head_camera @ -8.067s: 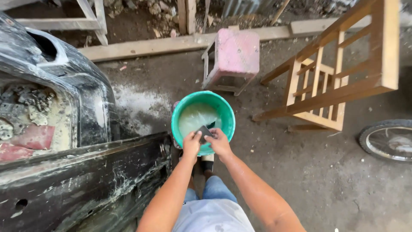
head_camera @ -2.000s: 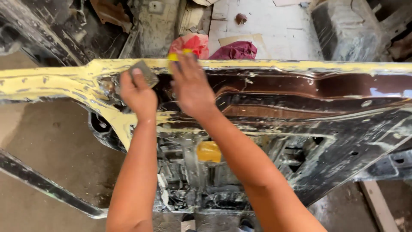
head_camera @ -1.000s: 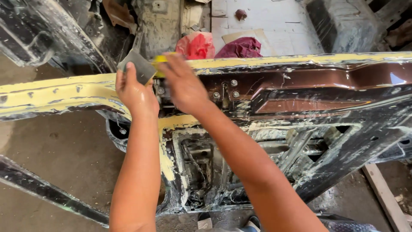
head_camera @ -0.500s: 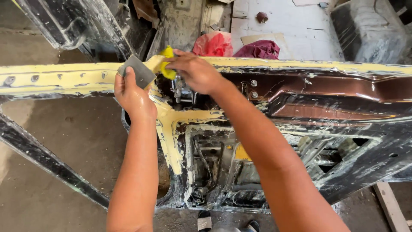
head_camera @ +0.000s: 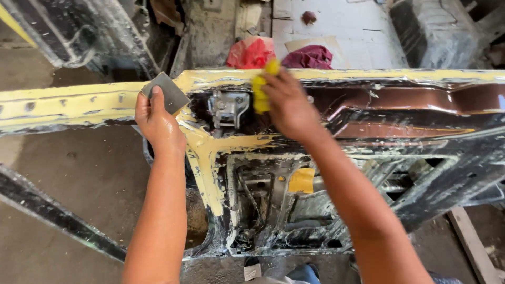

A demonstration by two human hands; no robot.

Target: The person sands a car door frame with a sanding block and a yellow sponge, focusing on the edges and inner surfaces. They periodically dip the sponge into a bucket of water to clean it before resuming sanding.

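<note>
Standing over the work, I see a stripped car door panel (head_camera: 400, 113) held on edge across the scene, its upper rail smeared with pale yellow filler from nine o'clock through to three o'clock. Far left, at about ten o'clock, a dark, wet body panel (head_camera: 79, 37) leans over the concrete floor (head_camera: 63, 173). Next comes the left hand (head_camera: 158, 123), its grip closed around a small grey square pad (head_camera: 165, 92), thumb and fingers pinching the lower edge so the pad stands tilted against the yellow rail; I take it for a sanding piece, though its surface is too plain to be sure. Just right of it, touching nothing, a bare metal latch bracket (head_camera: 229, 105) sits in a dark recess of the door. At twelve o'clock the right hand (head_camera: 286, 105) presses down on the rail, its grip curled shut over a yellow sponge (head_camera: 261, 89) that pokes out above and to the left of the knuckles. Behind the rail lie a red bag (head_camera: 250, 52) and a maroon cloth (head_camera: 310, 57), side by side on a pale sheet. Below the hands, around six o'clock, the door's inner cavity shows rods and a yellow patch (head_camera: 301, 180). Toward four o'clock the dark frame slants away, streaked with grey slurry.
</note>
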